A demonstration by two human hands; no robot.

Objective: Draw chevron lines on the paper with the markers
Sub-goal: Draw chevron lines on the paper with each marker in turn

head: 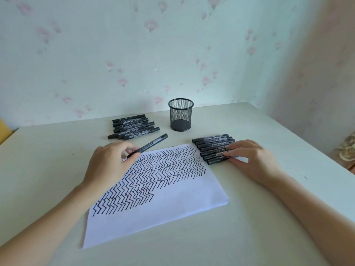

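A white sheet of paper (pixel 169 212) lies on the table, its upper half filled with rows of black chevron lines (pixel 163 169). My left hand (pixel 109 164) rests over the paper's top left corner and holds a capped black marker (pixel 151 144) that points up and to the right. My right hand (pixel 249 158) lies flat beside the paper's top right corner. Its fingertips touch a row of several black markers (pixel 213 146); whether they pinch one I cannot tell.
A second heap of several black markers (pixel 132 128) lies behind my left hand. A black mesh pen cup (pixel 181 114) stands near the wall. The white table (pixel 249 237) ends at the right (pixel 315 150), where a patterned object (pixel 347 148) sits beyond.
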